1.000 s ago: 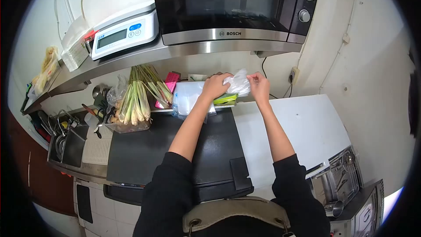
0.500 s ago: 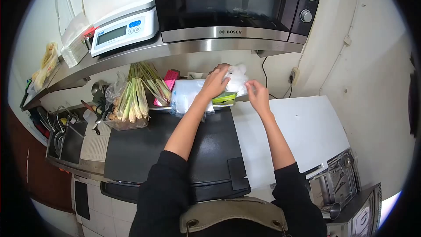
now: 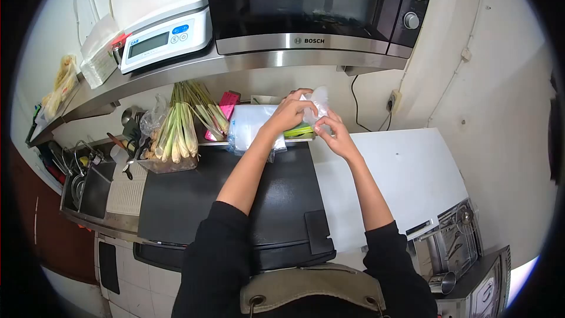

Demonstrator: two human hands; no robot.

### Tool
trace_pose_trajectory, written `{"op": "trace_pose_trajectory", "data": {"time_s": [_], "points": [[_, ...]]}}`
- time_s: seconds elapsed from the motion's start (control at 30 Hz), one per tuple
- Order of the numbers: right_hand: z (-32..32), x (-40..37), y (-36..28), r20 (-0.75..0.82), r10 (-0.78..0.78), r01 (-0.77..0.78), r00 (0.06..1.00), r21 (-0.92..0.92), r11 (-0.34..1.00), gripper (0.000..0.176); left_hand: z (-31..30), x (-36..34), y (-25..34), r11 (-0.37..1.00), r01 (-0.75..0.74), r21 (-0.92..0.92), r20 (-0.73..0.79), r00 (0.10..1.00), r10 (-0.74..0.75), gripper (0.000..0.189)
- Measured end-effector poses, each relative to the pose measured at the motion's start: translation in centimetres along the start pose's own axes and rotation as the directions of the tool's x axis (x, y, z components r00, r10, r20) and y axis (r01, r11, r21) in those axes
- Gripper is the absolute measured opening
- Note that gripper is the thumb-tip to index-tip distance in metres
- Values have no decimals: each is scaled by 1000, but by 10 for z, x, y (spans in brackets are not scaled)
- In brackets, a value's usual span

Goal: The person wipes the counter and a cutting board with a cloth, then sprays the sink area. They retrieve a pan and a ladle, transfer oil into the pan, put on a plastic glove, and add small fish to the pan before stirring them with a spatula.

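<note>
Both hands are at the back of the counter, on a crumpled thin white plastic bag (image 3: 319,99). My left hand (image 3: 289,111) has its fingers closed on the bag's left side. From the right, my right hand (image 3: 335,134) pinches its lower edge. Just under the bag lie green leaves or stalks (image 3: 299,132) on a tray, partly covered. A stack of clear plastic bags (image 3: 247,122) sits left of my left hand and is partly hidden by the wrist.
Lemongrass stalks (image 3: 179,132) stand in a clear container at the left. A white scale (image 3: 159,44) and a microwave (image 3: 312,15) rest on the steel shelf above. Below are a black counter surface (image 3: 235,171) and a white board (image 3: 388,171). A sink (image 3: 97,191) lies far left.
My right hand has moved left, closer to my left hand, and the white bag between them has drawn in and changed shape. My left hand stays nearly in place.
</note>
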State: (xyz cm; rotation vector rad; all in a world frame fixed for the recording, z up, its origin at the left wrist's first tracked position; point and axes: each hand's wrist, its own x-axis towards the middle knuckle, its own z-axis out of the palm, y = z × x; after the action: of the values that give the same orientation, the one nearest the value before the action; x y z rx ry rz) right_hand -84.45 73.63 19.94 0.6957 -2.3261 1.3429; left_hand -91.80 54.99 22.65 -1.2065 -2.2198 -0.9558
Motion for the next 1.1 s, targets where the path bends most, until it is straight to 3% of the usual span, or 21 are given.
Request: {"op": "trace_pose_trajectory", "data": {"time_s": [0.03, 0.17, 0.23, 0.3, 0.37, 0.43, 0.5, 0.53, 0.6, 0.7, 0.87, 0.93, 0.97, 1.03, 1.07, 1.1], "points": [[0, 0, 2, 6, -18, 18, 1000, 29, 999, 15, 2, -2, -3, 993, -14, 116, 58, 998, 7, 25], [-10, -2, -1, 7, 45, -45, 999, 187, 981, 15, 7, -2, -5, 984, 107, 141, 77, 990, -119, 24], [-20, -5, -4, -121, 15, 18, 993, 268, 963, 14, 4, -1, 3, 971, 195, 137, 59, 977, -204, 32], [-33, -9, -8, -150, 38, 7, 988, 293, 956, 13, 3, 1, 3, 971, 185, 151, 8, 982, -188, 34], [-42, -16, -11, -232, 171, -9, 957, 568, 823, 12, 4, 2, 2, 970, 176, 166, -45, 984, -171, 38], [-48, -20, -12, -289, 174, 50, 941, 629, 776, 11, 6, 4, 3, 963, 249, 106, -106, 965, -238, 49], [-56, -25, -12, -480, 300, 225, 824, 763, 606, 11, 6, 3, 4, 955, 281, 95, -99, 957, -272, 51], [-64, -27, -9, -482, 298, 226, 824, 762, 606, 11, 5, 4, 4, 947, 310, 89, -89, 949, -302, 54], [-84, -35, -2, -680, 424, 373, 599, 704, 604, 14, 5, 5, 5, 941, 317, 117, -69, 948, -311, 53], [-109, -52, -9, -728, 450, 361, 517, 662, 657, 14, 4, 7, 6, 933, 306, 191, -3, 950, -311, 49], [-128, -78, -14, -734, 468, 335, 492, 656, 677, 12, 1, 12, 9, 916, 276, 292, 118, 940, -321, 43], [-127, -86, -26, -714, 465, 331, 523, 673, 662, 11, 2, 11, 8, 882, 63, 467, 59, 993, -103, 33], [-126, -91, -33, -716, 470, 325, 517, 671, 666, 11, 3, 10, 9, 886, 62, 460, 67, 992, -104, 33], [-117, -92, -59, -722, 499, 252, 479, 658, 710, 13, -12, 14, 35, 797, -159, 583, -99, 960, 263, 21], [-116, -97, -58, -724, 501, 250, 473, 656, 712, 13, -18, 16, 51, 789, -189, 584, -159, 927, 340, 10], [-114, -103, -56, -765, 424, 119, 485, 538, 834, 13, -21, 15, 66, 790, -197, 580, -154, 926, 344, 10]]}}
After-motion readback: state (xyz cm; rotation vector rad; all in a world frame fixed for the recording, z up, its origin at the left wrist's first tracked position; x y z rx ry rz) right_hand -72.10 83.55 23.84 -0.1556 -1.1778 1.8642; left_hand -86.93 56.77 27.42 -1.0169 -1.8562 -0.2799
